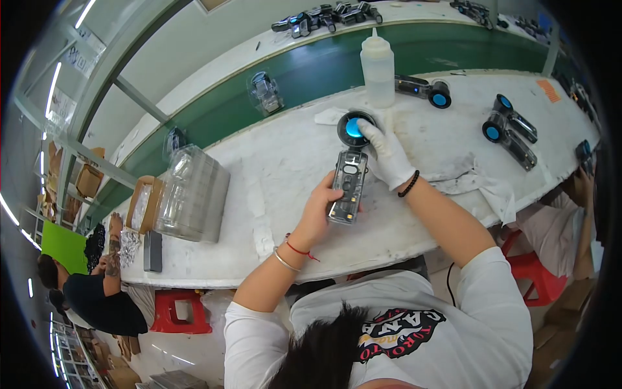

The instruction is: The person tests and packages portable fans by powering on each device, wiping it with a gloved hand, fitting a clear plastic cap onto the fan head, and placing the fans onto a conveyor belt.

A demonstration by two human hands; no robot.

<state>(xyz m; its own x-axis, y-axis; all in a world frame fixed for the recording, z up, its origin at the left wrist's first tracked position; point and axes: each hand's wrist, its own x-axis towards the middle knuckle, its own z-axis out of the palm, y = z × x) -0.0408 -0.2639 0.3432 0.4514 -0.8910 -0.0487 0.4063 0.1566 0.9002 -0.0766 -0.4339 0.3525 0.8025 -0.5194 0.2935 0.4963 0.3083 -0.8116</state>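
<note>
My left hand (317,209), bare, is closed around the clear handle of a handheld device (350,188). The device has a round black head with a shiny blue disc, and its inner parts show through the handle. In a white glove, my right hand (387,153) grips the edge of that head, its thumb side over the blue disc. A crumpled white cloth (479,181) lies beside my right forearm. Just beyond the held device stands a translucent squeeze bottle (378,70) with a pointed nozzle.
Similar devices lie on the white table (285,155): one (424,91) behind the bottle, folded ones (508,129) at right. Clear plastic trays (191,194) are stacked left, near a cardboard box (142,204). A green conveyor belt (311,81) carries a packed device (265,94). People sit at both sides.
</note>
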